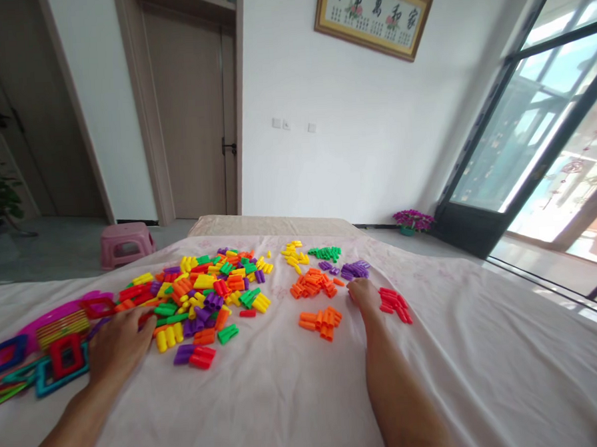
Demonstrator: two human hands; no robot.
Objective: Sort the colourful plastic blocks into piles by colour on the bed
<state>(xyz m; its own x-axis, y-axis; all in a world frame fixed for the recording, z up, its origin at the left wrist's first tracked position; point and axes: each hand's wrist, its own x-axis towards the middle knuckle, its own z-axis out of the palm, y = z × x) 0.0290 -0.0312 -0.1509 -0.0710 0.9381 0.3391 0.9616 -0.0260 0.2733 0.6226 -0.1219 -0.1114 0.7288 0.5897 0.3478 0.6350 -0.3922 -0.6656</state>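
Note:
My left hand (122, 343) rests at the left edge of a large mixed pile (204, 282) of yellow, green, red, orange and purple plastic pieces, its fingers curled by a red piece; its grip is unclear. My right hand (361, 292) is closed, with a bit of red showing at its fingertips, between an orange group (313, 283) and a red group (395, 305). A purple group (355, 270) lies just beyond it. Farther back are a green group (325, 253) and a yellow group (295, 256). Another orange group (324, 322) lies nearer me.
Coloured flat frames (60, 366) and a magenta item (48, 316) lie at the left on the cloth-covered table (268, 412). A pink stool (126, 244) stands beyond the table, with doors and a wall behind.

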